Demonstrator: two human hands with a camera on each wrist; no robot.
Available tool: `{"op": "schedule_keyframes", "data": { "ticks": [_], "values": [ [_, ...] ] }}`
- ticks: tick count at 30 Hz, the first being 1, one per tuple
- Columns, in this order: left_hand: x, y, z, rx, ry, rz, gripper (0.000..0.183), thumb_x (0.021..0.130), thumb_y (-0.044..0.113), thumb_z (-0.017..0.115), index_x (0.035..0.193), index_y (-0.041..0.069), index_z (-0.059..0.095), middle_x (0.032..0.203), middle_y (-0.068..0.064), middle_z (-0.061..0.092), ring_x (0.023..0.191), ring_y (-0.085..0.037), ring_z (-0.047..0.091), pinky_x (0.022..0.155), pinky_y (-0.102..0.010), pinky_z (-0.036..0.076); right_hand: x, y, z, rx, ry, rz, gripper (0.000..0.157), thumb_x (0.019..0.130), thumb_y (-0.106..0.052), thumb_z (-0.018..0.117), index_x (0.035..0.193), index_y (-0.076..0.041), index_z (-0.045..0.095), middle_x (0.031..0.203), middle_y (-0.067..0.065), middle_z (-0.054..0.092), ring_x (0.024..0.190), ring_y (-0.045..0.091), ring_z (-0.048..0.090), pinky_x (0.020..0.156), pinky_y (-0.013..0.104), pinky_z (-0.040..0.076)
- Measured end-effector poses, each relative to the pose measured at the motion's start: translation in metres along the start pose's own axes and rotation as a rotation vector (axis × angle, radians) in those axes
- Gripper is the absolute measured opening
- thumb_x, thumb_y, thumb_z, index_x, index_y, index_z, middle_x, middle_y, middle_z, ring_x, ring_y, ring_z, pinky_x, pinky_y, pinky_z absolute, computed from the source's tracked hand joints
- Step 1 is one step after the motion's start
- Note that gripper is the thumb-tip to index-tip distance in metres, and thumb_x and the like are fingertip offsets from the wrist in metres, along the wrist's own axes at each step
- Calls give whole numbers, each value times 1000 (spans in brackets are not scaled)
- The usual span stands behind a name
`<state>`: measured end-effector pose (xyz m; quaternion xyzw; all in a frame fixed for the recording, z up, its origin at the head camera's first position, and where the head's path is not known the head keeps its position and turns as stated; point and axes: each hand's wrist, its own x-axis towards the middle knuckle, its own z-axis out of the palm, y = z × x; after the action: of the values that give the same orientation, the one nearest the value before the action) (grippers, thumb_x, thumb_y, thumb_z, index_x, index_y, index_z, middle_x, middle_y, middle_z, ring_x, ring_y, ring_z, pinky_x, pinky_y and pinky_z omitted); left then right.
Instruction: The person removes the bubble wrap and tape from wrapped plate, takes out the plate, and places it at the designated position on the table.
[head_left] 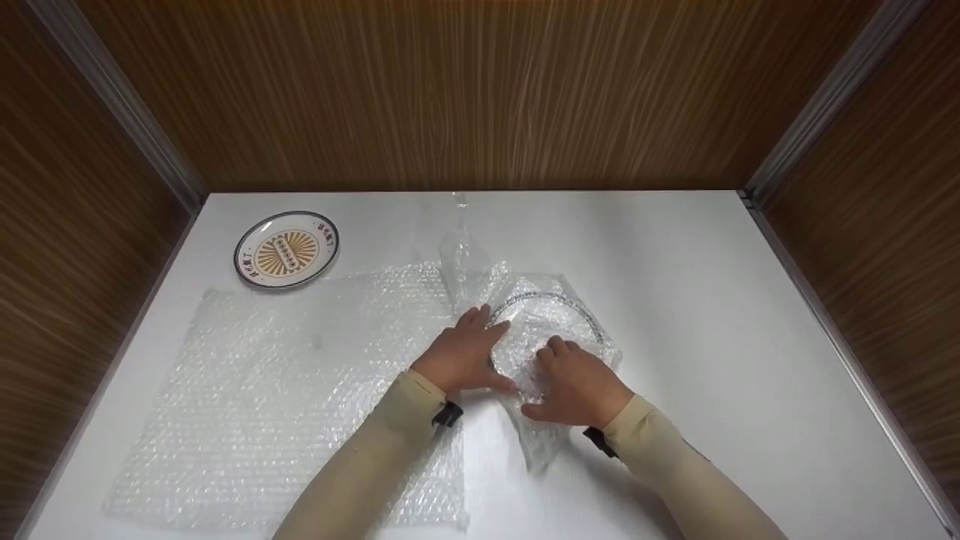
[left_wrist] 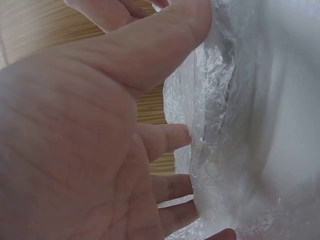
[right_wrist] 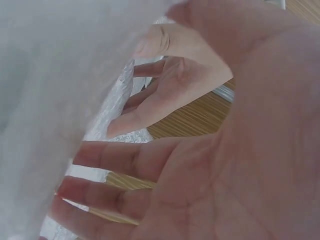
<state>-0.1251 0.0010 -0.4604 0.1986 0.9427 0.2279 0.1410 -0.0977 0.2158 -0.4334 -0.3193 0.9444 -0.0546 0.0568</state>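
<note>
A round plate [head_left: 551,298] lies inside a wrapping of clear bubble wrap, its dark rim showing through in the head view. At its left edge rests my left hand [head_left: 469,356], thumb and fingers spread apart along the rim. My right hand [head_left: 581,382] presses on the near right part of the wrapping, thumb toward the body. In the left wrist view, fingertips touch the crinkled bubble wrap [left_wrist: 215,100]. The right wrist view shows fairly straight fingers [right_wrist: 115,155] against the wrap, with the left hand [right_wrist: 175,85] beyond them. A loose corner of wrap points toward the body.
A wide flat sheet of bubble wrap [head_left: 285,412] covers the table's left side. Beyond its far edge sits a plate [head_left: 286,250] with a sunburst pattern. Clear tape [head_left: 460,225] runs from the wrapping toward the far edge. Wood-grain panels [head_left: 480,97] enclose the white table [head_left: 750,360].
</note>
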Motion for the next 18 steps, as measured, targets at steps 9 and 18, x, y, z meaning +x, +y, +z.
{"op": "schedule_keyframes", "data": {
  "ticks": [9,18],
  "values": [
    [0,1,-2,-8,14,19,107,76,57,86,161,13,38,168,-24,20,156,-41,19,118,-57,34,2,3,-4,3,-14,18,49,75,-29,81,107,3,61,100,13,58,87,32,61,71,52,59],
    [2,0,-1,-56,77,74,114,74,51,90,160,2,32,166,-23,28,155,-37,23,121,-48,33,3,17,-10,135,52,-65,22,88,-10,71,87,-9,49,75,-1,46,62,15,43,57,36,44]
  ]
}}
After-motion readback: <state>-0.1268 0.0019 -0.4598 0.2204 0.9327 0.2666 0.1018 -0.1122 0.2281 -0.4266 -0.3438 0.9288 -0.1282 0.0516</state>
